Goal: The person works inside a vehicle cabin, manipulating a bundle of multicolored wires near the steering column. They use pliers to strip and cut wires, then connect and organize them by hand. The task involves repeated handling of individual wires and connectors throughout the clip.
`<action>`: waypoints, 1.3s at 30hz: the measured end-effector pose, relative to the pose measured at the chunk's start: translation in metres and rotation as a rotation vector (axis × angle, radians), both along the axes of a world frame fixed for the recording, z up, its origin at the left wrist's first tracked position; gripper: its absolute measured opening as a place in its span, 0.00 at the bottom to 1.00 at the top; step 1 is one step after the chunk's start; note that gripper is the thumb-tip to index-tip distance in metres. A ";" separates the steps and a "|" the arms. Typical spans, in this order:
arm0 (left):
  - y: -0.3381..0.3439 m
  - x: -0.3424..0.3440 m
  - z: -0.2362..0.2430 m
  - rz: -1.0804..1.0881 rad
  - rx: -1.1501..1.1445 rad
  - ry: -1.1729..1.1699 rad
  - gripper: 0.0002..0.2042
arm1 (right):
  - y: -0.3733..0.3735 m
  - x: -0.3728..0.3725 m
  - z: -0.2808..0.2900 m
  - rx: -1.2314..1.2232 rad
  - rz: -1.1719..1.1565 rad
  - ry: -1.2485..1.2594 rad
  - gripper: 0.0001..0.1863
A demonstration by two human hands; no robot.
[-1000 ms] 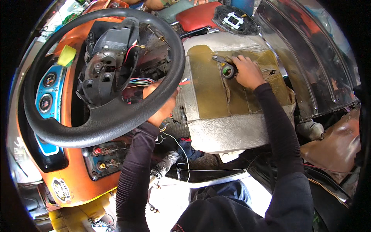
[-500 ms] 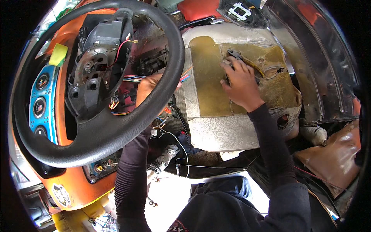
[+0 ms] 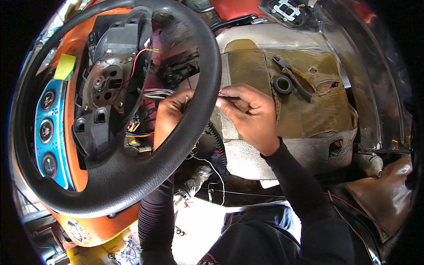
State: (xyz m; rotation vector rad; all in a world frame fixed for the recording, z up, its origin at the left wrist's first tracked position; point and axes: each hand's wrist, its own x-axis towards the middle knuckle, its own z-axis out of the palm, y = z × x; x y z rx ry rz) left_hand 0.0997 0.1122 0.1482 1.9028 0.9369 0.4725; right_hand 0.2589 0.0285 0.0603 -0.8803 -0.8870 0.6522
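Worn seat (image 3: 245, 75), right of the steering wheel (image 3: 211, 66); left hand (image 3: 169, 112) (partly behind that wheel) and right hand (image 3: 252, 115) pinch coloured wires (image 3: 160, 92); uneven tugging could snap strands.

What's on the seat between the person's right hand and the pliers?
A black roll of tape. In the head view it lies on the seat, between the right hand and the pliers.

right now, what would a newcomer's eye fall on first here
A black steering wheel fills the left, framing a blue panel of round gauges. At centre, the right hand pinches thin coloured wires beside the rim. Farther right, a black tape roll and black and yellow pliers lie on the brown and cream seat.
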 end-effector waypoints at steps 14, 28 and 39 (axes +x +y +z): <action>-0.009 -0.001 -0.005 0.029 0.022 -0.052 0.11 | -0.015 -0.016 0.021 -0.027 -0.346 -0.239 0.10; -0.008 -0.002 -0.012 0.088 -0.093 -0.113 0.14 | -0.026 -0.029 0.001 0.019 -0.526 -0.414 0.10; -0.011 -0.003 -0.017 0.277 0.293 -0.002 0.12 | -0.042 -0.043 -0.003 0.026 -0.439 -0.452 0.13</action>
